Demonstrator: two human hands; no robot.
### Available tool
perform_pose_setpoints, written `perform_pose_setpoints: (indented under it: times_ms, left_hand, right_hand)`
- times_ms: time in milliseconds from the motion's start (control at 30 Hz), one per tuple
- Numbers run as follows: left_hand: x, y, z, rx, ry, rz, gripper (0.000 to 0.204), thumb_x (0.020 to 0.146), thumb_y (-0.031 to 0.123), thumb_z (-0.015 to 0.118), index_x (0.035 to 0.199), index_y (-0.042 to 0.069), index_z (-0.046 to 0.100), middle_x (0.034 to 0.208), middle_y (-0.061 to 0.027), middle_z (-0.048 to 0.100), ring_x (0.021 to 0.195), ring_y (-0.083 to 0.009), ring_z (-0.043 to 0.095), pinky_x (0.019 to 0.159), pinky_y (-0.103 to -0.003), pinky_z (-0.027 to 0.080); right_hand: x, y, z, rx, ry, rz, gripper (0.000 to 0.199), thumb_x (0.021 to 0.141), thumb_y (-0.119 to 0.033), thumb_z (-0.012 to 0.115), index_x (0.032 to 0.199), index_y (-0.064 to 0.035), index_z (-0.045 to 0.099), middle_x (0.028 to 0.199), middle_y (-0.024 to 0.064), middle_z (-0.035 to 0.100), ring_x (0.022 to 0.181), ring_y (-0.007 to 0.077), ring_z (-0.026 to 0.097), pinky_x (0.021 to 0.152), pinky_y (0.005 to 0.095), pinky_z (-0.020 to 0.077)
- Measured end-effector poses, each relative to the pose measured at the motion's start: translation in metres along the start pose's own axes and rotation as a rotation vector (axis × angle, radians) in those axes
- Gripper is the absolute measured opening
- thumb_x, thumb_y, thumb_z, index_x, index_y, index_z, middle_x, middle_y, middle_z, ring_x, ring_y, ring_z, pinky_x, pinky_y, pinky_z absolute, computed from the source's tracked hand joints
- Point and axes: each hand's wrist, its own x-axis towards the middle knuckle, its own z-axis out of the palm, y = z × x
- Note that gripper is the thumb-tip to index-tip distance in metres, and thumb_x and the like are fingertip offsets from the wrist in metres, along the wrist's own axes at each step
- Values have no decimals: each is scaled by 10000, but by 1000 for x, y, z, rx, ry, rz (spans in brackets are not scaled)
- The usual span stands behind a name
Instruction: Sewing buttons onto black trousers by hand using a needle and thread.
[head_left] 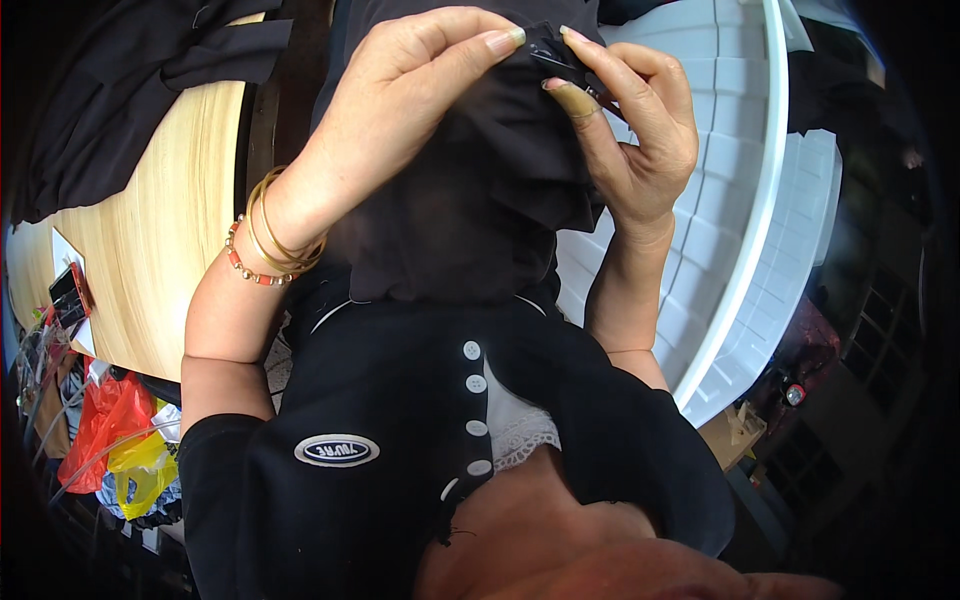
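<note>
left hand (400, 110) and right hand (630, 130) both pinching black cloth (480, 200) over wooden table (170, 220).

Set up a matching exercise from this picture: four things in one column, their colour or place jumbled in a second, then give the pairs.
Things:
1. Dark cloth garment pinched by both hands
2. Ribbed plastic tub
3. Crumpled plastic bags
4. Metal bangles

Colour or place:
A. Gold, round the left wrist
B. Red and yellow, low at the left
C. White, at the person's right
D. Black, held up at the middle

Pairs: 1-D, 2-C, 3-B, 4-A. The left hand and right hand both grip the garment's top edge with their fingers.
</note>
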Motion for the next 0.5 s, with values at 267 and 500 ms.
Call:
perform_pose_setpoints:
  times_ms: [267,500]
  left_hand:
    - [-1,0,1,-8,-17,14,276,1018,159,589,1179,-49,672,1084,-47,701,1044,-96,625,965,-222,453]
    - [-1,14,17,664,139,557,132,899,32,678,1025,55,711,958,-86,625,862,-215,623,773,-287,486]
  right_hand:
    - [-1,-1,1,35,40,-36,343,716,-22,844,1047,-75,776,844,40,621,655,112,550,540,242,423]
    - [6,-14,-2,321,-91,448,353,781,-127,841,1097,-23,722,874,28,617,776,102,563,650,219,441]
